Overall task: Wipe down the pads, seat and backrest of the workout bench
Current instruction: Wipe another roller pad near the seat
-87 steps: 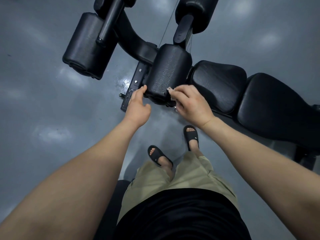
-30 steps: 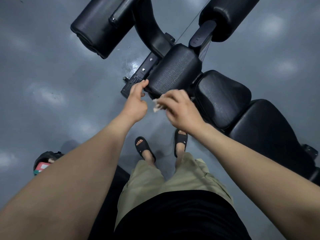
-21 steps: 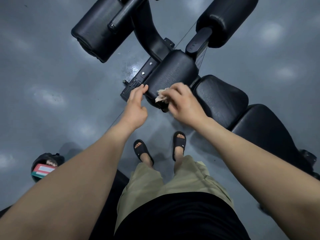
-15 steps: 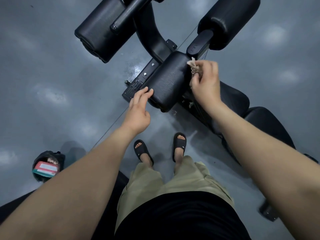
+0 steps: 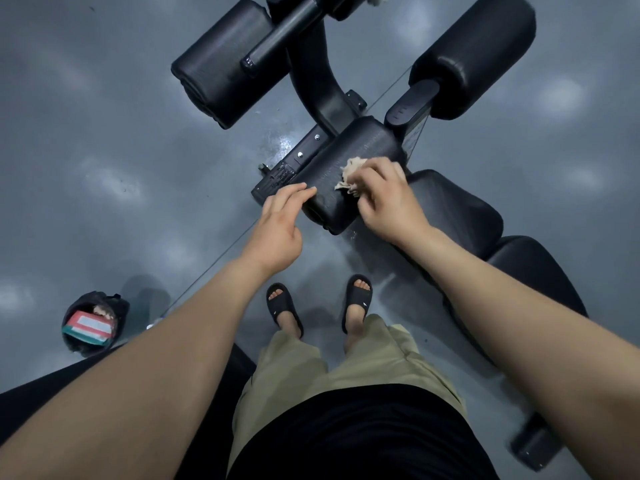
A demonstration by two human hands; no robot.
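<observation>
Wiping: right hand (image 5: 391, 199) and rag (image 5: 351, 171) back at the middle of the centre pad (image 5: 367, 140).
Fingers curled, the right hand grips the crumpled tan rag and presses it on the pad's top, 12 o'clock from the feet. Half a second ago it was at the far end, toward 1 o'clock. The left hand (image 5: 277, 230), fingers loose and nearly straight, holds nothing and still touches the near-left edge. The seat (image 5: 457, 209) is at 4 o'clock of the pad.

txt: none legible | frame plate (image 5: 278, 175): print too blurred | pad (image 5: 329, 166) embossing: unreadable
</observation>
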